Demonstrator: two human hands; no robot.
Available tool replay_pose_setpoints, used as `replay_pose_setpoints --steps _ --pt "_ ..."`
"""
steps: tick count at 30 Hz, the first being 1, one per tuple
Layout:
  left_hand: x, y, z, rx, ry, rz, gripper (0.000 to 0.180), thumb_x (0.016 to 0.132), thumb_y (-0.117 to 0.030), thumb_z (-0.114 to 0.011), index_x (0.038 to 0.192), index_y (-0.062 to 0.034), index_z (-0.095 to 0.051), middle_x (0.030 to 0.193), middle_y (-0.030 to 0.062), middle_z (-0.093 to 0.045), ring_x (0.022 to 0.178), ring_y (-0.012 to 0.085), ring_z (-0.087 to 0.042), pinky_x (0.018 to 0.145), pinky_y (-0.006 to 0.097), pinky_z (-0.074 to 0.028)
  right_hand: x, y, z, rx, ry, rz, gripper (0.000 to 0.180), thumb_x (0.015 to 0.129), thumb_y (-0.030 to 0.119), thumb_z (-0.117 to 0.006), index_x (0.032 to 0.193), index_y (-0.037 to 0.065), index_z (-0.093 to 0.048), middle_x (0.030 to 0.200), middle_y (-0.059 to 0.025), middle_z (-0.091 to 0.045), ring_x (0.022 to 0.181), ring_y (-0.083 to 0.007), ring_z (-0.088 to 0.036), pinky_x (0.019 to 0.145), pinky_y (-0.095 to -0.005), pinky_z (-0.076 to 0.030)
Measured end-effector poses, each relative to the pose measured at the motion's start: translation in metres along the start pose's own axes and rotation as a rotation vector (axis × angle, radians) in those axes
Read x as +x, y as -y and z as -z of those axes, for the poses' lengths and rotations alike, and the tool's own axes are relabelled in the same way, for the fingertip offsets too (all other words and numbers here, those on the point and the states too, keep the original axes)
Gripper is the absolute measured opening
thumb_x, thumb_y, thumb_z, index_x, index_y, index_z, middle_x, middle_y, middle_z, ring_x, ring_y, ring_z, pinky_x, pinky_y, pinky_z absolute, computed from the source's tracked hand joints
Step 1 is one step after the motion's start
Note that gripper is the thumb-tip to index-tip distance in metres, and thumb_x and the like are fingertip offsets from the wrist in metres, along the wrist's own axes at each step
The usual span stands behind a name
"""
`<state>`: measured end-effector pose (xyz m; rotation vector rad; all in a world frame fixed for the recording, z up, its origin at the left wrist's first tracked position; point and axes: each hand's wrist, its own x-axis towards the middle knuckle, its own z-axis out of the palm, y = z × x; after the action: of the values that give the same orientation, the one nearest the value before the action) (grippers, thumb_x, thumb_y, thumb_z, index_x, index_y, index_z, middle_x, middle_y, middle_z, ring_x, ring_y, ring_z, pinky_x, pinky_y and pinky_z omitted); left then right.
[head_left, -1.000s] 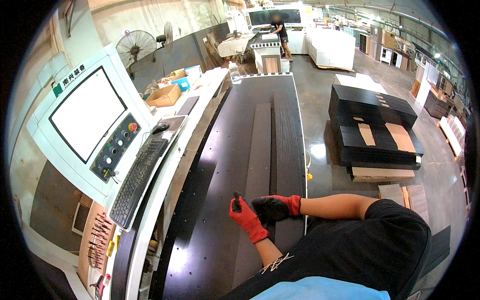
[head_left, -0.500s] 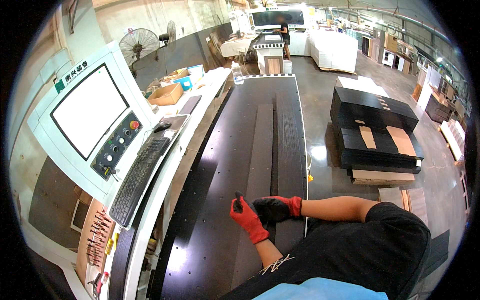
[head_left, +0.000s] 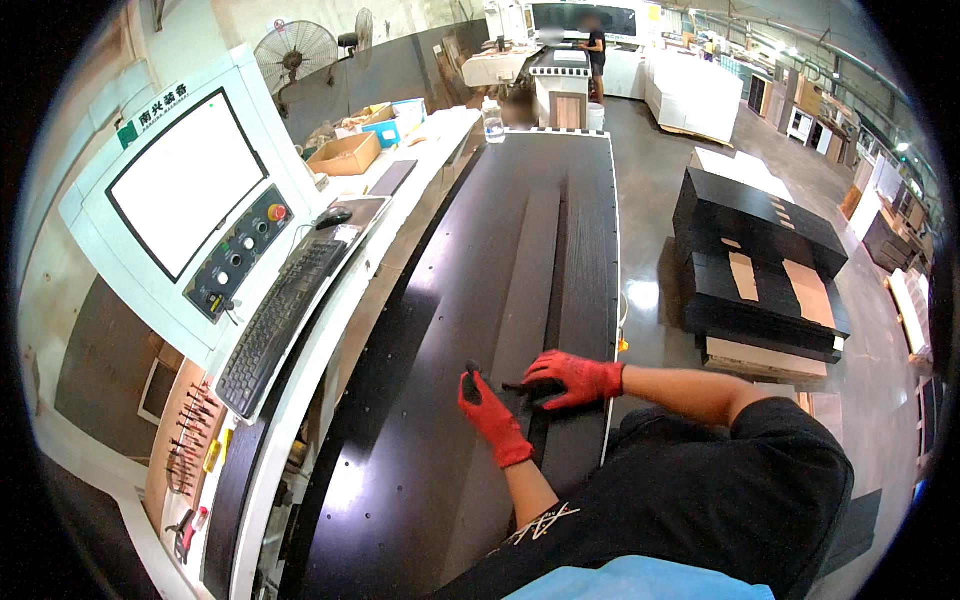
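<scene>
Both my hands wear red gloves with black palms and fingers. My left hand (head_left: 492,418) hovers over the dark boards, edge-on, with a black fingertip stretched out; its palm is partly hidden and nothing shows in it. To its right, my right hand (head_left: 572,380) is at the boards, fingers spread toward the left hand, holding nothing I can see. Under them are long dark wood-grain strips, a narrower one (head_left: 527,270) and a wider one (head_left: 588,260), with a narrow dark gap between. They lie lengthwise on a black table (head_left: 440,330) dotted with small holes.
Left stands a machine console with a lit screen (head_left: 187,185), a keyboard (head_left: 283,320) and a mouse (head_left: 333,216). A clear bottle (head_left: 493,122) stands at the table's far end. Stacked black panels (head_left: 765,265) are on the floor at right. A person (head_left: 596,55) stands far off by another machine.
My hands have come apart; the right has moved up from beside the left, its fingers now spread. The view has shifted slightly. The strips look unmoved on the table.
</scene>
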<state>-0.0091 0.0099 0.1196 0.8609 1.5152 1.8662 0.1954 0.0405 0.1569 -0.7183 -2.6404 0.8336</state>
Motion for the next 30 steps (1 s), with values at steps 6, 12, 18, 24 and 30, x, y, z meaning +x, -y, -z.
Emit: replay_pose_setpoints --steps 6,12,18,24,30 --pt "-0.02 0.002 -0.026 -0.069 0.133 0.15 0.034 0.108 -0.025 -0.066 0.124 0.0046 -0.067 0.118 0.0141 -0.073 0.106 0.0249 -0.067 0.096 0.04 -0.053 -0.025 -0.038 0.027 -0.343 -0.011 0.054 0.054 0.093 0.049 -0.075 0.125 0.006 -0.072 0.127 -0.0162 -0.07 0.129 -0.0336 -0.062 0.126 -0.0521 -0.032" --pt "-0.04 -0.003 -0.042 0.391 0.363 -0.02 0.047 0.102 -0.037 -0.072 0.128 0.0019 -0.068 0.122 0.026 -0.072 0.116 0.0403 -0.069 0.098 0.046 -0.053 -0.03 -0.039 0.021 -0.331 -0.09 0.021 0.053 0.092 0.05 -0.075 0.119 0.005 -0.075 0.124 -0.0154 -0.073 0.125 -0.0325 -0.064 0.126 -0.0495 -0.033" --pt "-0.045 -0.008 -0.05 0.678 0.549 -0.124 0.054 0.098 -0.04 -0.075 0.133 0.0001 -0.068 0.127 0.0277 -0.071 0.12 0.042 -0.068 0.103 0.047 -0.053 -0.032 -0.047 0.021 -0.347 -0.148 0.043 0.048 0.083 0.043 -0.081 0.106 0.001 -0.075 0.118 -0.0194 -0.074 0.123 -0.0362 -0.065 0.125 -0.0485 -0.037" --pt "-0.049 -0.006 -0.045 0.768 0.608 -0.215 0.055 0.097 -0.041 -0.075 0.134 -0.0003 -0.067 0.129 0.027 -0.071 0.121 0.0429 -0.067 0.102 0.048 -0.053 -0.033 -0.041 0.028 -0.354 -0.111 0.03 0.041 0.086 0.038 -0.075 0.101 -0.001 -0.078 0.116 -0.0196 -0.075 0.12 -0.0357 -0.067 0.124 -0.0489 -0.038" --pt "-0.058 0.001 -0.044 0.772 0.679 -0.24 0.051 0.099 -0.038 -0.073 0.132 -0.0003 -0.066 0.125 0.0255 -0.071 0.117 0.0429 -0.068 0.098 0.05 -0.053 -0.041 -0.051 0.023 -0.339 -0.176 0.085 0.042 0.084 0.035 -0.076 0.11 0.003 -0.076 0.112 -0.0155 -0.075 0.117 -0.0316 -0.069 0.125 -0.0495 -0.036"
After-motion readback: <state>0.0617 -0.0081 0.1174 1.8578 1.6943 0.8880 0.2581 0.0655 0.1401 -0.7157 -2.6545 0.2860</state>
